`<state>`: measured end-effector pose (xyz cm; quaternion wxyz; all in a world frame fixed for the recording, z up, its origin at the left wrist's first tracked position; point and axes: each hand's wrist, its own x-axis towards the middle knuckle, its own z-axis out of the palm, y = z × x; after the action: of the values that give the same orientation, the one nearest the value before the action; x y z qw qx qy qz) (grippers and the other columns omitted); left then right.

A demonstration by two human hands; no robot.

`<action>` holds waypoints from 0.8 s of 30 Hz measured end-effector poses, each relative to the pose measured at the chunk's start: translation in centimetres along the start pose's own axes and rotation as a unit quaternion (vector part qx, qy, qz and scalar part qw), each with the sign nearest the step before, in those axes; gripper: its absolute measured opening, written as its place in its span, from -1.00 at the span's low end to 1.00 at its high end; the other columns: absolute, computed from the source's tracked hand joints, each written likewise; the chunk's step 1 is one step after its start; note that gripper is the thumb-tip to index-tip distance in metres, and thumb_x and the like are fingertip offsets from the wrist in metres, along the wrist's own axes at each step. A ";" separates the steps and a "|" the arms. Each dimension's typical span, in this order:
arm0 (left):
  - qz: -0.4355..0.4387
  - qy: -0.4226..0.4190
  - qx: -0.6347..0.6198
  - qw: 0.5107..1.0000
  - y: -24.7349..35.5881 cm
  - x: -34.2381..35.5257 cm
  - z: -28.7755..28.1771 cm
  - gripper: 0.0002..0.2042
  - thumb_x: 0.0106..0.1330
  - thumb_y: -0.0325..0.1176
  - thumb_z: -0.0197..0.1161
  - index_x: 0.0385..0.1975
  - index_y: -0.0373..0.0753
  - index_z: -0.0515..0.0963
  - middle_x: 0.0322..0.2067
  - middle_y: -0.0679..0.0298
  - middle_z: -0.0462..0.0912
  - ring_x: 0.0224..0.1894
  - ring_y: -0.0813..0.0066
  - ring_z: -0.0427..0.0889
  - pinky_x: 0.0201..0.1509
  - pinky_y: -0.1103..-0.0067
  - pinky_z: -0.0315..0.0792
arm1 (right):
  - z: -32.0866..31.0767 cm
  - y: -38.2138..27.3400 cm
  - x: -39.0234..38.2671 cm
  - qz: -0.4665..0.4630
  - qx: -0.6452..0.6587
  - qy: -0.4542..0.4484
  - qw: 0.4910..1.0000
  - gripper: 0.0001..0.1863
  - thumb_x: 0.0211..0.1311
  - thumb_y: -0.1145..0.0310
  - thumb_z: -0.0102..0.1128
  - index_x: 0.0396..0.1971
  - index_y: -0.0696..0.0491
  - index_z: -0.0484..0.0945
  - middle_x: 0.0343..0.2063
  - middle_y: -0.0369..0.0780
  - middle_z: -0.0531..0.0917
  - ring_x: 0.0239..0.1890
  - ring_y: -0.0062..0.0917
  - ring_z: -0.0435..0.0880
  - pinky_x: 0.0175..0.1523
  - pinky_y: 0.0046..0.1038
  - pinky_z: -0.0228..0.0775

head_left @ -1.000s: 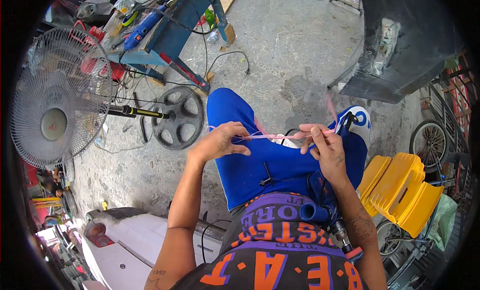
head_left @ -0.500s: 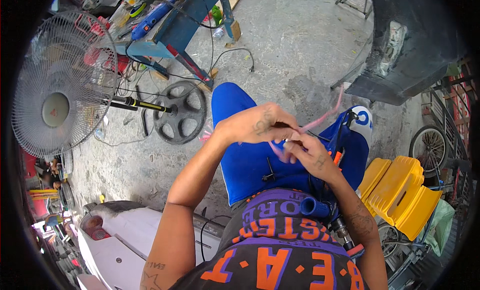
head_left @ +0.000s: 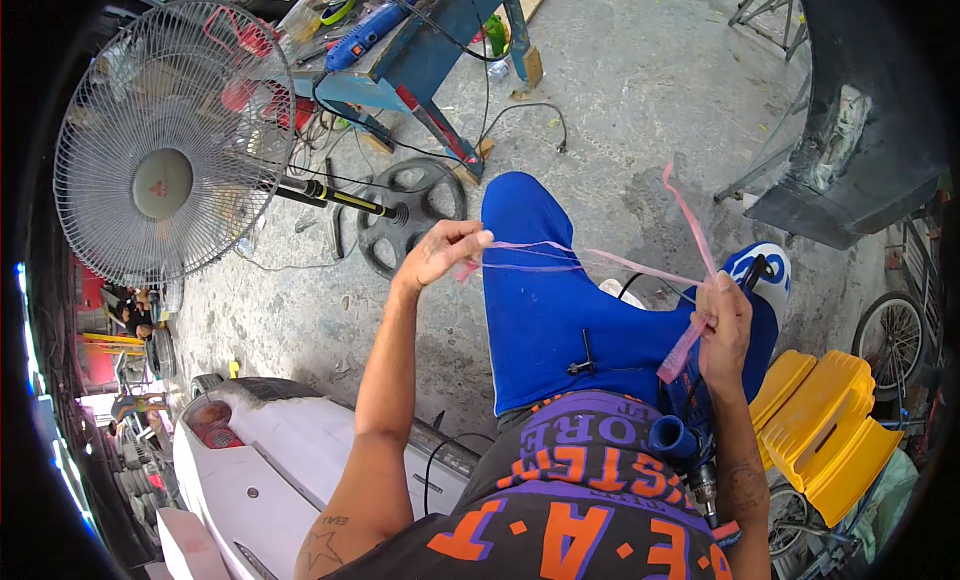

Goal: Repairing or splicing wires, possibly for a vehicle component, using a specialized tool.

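Note:
A thin pink plastic strip (head_left: 590, 252) is stretched in strands across my blue trousers. At its left end my left hand (head_left: 440, 257) pinches it, a short bunch hanging below the fingers. My right hand (head_left: 724, 330) is closed on the other side of the strip, with one loose length rising above it and a wider tail hanging below. Just under my right hand a blue power drill (head_left: 676, 437) rests against my lap, its chuck toward my body and partly covered by my arm. A small dark chuck key (head_left: 582, 356) lies on my thigh.
A pedestal fan (head_left: 165, 180) stands at left, by a blue workbench (head_left: 430, 75) with tools and cords. White car bodywork (head_left: 290, 450) is at lower left. A yellow plastic step stool (head_left: 830, 420) sits at right, below a dark panel (head_left: 850, 150) on a stand.
My hands were together over my lap; now they are wide apart, the left moved left and the right moved right, drawing the pink strip out between them.

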<state>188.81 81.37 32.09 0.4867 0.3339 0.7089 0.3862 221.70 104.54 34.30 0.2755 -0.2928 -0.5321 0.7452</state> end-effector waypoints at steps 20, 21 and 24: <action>0.125 0.543 -0.206 0.804 -5.1 -5.2 -5.8 -0.44 0.48 0.02 0.15 -0.78 -0.01 0.14 -0.77 0.55 0.13 -0.75 0.72 0.04 -0.68 0.59 -0.17 | 0.2 0.0 -0.8 0.097 -0.071 0.066 0.991 -0.55 0.48 0.30 0.11 -0.69 -0.07 0.26 -0.74 -0.52 0.21 -0.72 -0.86 0.07 -0.63 -0.62 -0.14; 0.094 0.557 -0.081 0.821 -5.6 -5.6 -5.9 -0.42 0.47 0.08 0.13 -0.79 -0.05 0.18 -0.78 0.53 0.17 -0.76 0.66 0.05 -0.67 0.57 -0.16 | 1.1 -0.4 -0.8 0.109 -0.101 0.053 0.987 -0.56 0.48 0.25 0.12 -0.67 -0.07 0.29 -0.72 -0.53 0.19 -0.71 -0.86 0.07 -0.63 -0.63 -0.14; -0.052 0.547 0.349 0.759 -12.9 -11.4 -12.0 -0.50 0.44 0.03 0.18 -0.65 -0.24 0.43 -0.70 0.33 0.46 -0.66 0.30 0.40 -0.56 0.41 0.25 | 1.0 -0.2 0.0 0.201 0.114 -0.050 0.972 -0.64 0.53 0.11 0.01 -0.51 -0.04 0.38 -0.67 -0.53 0.13 -0.70 -0.85 0.04 -0.64 -0.66 -0.17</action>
<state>179.62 62.88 28.48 -0.1145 0.1749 0.9566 0.2031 221.03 103.94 34.72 0.1245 -0.3225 -0.3870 0.8548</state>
